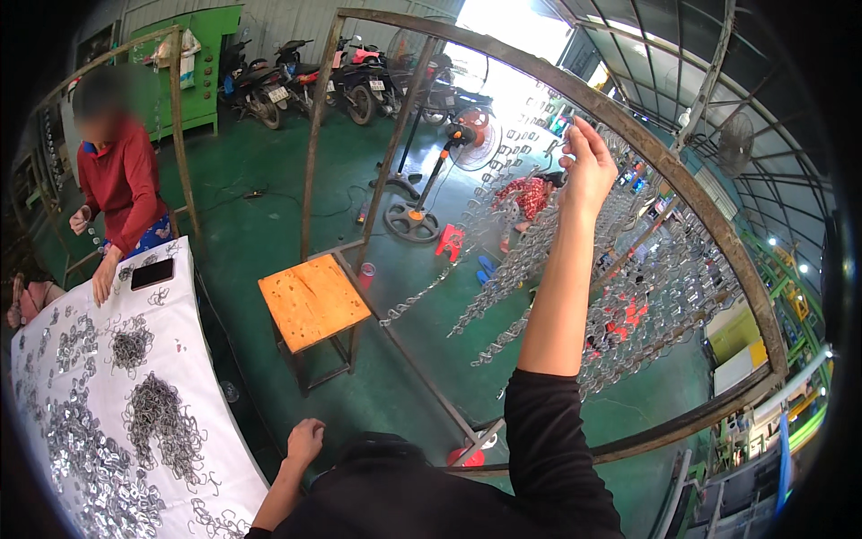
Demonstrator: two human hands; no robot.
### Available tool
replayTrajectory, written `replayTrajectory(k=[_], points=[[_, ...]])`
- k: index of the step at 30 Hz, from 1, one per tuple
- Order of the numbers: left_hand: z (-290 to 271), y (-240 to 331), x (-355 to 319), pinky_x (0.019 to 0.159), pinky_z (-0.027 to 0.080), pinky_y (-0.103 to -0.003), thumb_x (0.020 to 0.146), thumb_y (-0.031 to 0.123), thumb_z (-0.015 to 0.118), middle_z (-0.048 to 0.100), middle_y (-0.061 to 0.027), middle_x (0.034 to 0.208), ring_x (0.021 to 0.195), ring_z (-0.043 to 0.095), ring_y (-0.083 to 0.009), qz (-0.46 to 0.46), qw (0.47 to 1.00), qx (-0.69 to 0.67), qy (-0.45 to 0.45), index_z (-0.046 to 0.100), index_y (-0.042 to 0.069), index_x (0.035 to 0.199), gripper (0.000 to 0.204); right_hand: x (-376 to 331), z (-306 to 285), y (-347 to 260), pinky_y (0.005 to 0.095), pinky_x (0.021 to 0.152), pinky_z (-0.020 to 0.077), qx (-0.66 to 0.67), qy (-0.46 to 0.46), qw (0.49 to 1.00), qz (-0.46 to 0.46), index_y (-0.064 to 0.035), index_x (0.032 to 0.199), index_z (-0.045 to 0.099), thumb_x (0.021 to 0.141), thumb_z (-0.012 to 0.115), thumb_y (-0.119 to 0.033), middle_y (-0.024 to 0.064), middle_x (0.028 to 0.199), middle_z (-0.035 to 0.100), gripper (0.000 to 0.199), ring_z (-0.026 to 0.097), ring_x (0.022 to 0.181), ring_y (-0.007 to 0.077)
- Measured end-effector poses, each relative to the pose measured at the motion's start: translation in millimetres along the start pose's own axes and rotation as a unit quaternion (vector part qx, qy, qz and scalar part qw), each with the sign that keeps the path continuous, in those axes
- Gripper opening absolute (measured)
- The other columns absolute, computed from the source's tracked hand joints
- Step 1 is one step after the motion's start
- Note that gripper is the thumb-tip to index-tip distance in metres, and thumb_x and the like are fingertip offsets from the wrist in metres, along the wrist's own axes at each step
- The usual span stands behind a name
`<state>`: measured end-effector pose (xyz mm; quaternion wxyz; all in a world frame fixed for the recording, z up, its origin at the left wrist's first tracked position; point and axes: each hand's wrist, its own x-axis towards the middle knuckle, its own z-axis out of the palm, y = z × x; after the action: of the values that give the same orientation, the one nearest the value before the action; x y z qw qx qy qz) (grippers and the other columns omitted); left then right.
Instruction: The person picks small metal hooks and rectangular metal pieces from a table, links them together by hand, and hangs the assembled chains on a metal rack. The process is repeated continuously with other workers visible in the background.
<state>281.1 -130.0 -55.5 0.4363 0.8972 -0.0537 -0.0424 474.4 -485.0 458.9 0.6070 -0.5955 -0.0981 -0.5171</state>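
The right hand [588, 166] is reaching high overhead, its fingers pinching together on a small metal piece at the top of the hanging chains [557, 269], just under the curved bar of the metal frame [682, 180]. From that grip the chains are running down and to the left in long slanting strands. The left hand [305, 440] is resting low, loosely curled and holding nothing, beside the tabletop [202, 377] strewn with loose metal hooks [162, 418], well apart from the chains.

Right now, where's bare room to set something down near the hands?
The stool top is bare, between the table and the frame. The white cloth's right strip, beside the left hand, is mostly free. Elsewhere the table is crowded with metal pieces. The right hand is up among hanging chains.
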Motion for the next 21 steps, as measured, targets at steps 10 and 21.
replayTrajectory(k=[10,21], points=[[17,-114,-37,0.091,0.050,-0.040,0.082,0.020,0.062,0.069,-0.0150,0.105,0.102,0.065,-0.0313,-0.249,0.954,0.076,-0.145,0.072,0.012,0.097,0.020,27,-24,4,0.0199,0.052,0.0398,0.001,0.025,1.000,-0.016,0.0011,0.103,0.068,0.082,0.065,-0.003,0.0026,0.086,0.066,0.022,0.052,0.064,0.0062],[37,-142,-37,0.092,0.050,-0.039,0.080,0.021,0.065,0.069,-0.0150,0.105,0.102,0.065,-0.0309,-0.303,0.939,0.080,-0.143,0.074,0.010,0.096,0.022,55,-37,3,0.0237,0.049,0.0434,0.059,0.080,0.992,-0.078,0.0047,0.097,0.063,0.081,0.061,0.009,0.0105,0.084,0.065,0.017,0.057,0.063,0.0131]])
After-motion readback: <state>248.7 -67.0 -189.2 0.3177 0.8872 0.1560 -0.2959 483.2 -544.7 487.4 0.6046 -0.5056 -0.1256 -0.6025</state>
